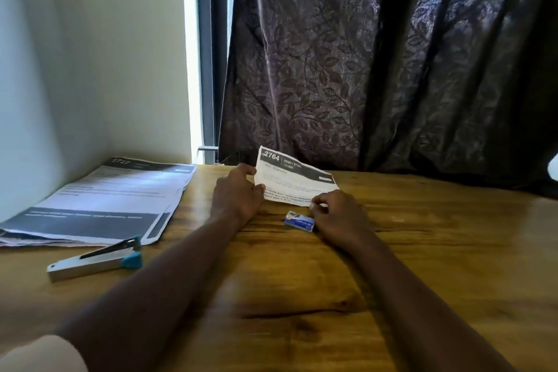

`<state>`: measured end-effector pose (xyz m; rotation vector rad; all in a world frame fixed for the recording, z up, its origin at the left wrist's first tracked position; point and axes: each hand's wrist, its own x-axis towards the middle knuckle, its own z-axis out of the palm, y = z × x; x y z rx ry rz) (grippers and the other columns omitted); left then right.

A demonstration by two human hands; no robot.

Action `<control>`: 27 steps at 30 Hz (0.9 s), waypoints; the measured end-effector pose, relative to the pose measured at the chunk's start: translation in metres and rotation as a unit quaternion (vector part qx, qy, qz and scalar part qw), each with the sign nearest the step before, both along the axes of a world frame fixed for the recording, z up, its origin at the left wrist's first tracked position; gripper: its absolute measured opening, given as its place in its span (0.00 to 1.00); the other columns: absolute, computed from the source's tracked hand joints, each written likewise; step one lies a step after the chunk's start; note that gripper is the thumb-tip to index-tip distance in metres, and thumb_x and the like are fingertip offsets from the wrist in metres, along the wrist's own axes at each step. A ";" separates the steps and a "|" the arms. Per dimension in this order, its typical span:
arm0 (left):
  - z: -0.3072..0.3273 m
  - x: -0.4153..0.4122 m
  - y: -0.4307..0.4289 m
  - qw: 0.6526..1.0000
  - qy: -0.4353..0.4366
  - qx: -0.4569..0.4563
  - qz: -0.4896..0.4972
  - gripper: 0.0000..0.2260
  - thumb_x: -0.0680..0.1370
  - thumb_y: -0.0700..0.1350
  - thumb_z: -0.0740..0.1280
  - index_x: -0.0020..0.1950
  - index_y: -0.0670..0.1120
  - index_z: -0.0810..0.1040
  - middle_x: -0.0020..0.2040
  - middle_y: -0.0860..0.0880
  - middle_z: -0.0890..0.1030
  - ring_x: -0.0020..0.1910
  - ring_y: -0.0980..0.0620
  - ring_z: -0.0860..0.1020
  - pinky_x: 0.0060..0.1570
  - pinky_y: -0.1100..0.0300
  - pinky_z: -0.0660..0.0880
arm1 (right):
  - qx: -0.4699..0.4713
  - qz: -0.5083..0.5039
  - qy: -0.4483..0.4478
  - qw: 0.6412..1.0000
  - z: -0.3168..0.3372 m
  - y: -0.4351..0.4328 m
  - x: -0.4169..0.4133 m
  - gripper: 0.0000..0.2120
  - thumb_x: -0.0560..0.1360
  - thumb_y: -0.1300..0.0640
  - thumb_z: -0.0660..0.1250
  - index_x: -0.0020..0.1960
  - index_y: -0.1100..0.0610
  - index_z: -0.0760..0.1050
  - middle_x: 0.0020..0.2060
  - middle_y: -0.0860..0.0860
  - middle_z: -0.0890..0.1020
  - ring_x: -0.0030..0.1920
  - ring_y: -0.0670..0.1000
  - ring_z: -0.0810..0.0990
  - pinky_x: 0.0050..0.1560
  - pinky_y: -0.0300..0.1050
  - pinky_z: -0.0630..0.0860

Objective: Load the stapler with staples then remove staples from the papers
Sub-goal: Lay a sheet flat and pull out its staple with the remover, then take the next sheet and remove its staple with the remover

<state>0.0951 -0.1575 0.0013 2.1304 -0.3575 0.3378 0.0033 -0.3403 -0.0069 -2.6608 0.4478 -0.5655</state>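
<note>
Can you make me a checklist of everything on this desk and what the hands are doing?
Surface: wooden table, grain visible.
Job's things: stapler lying open, front left; staple box mid-table; sheet held up off the table; paper stack far left.
Clutter: nothing seen.
Hands: left hand grips the sheet's left edge; right hand pinches its near corner.
Cables: nothing seen.
Surroundings: dark curtain, pale wall, window strip.

Head view: one wide-angle camera, worn on the person's head, facing forward and down.
It looks from above the near edge of the desk (302, 296) across to the curtain (392, 54) and wall (75, 54) at the far side; both forearms (181, 266) extend away from the lens, close beneath it, toward frame centre.
</note>
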 end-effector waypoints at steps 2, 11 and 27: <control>0.001 -0.003 -0.001 0.993 -0.031 0.116 0.022 0.18 0.77 0.52 0.70 0.67 0.53 0.76 0.60 0.47 0.83 0.59 0.45 0.80 0.59 0.50 0.75 | -0.012 0.006 0.013 1.000 -0.001 -0.001 0.000 0.16 0.81 0.44 0.60 0.61 0.48 0.80 0.60 0.48 0.80 0.61 0.52 0.76 0.65 0.58 0.71; 0.005 -0.009 0.001 0.921 -0.086 0.381 0.005 0.18 0.81 0.55 0.60 0.70 0.54 0.75 0.71 0.46 0.74 0.70 0.42 0.70 0.65 0.41 0.65 | -0.045 0.004 0.055 0.997 0.001 0.002 -0.002 0.23 0.82 0.36 0.52 0.66 0.47 0.76 0.66 0.49 0.76 0.66 0.52 0.72 0.69 0.59 0.65; 0.038 -0.030 0.178 0.934 -0.241 0.264 -0.013 0.25 0.75 0.65 0.57 0.65 0.54 0.78 0.70 0.50 0.77 0.68 0.47 0.74 0.66 0.50 0.71 | -0.011 0.267 -0.141 0.953 0.019 0.097 -0.038 0.10 0.80 0.49 0.67 0.59 0.49 0.81 0.53 0.42 0.81 0.56 0.41 0.76 0.58 0.42 0.73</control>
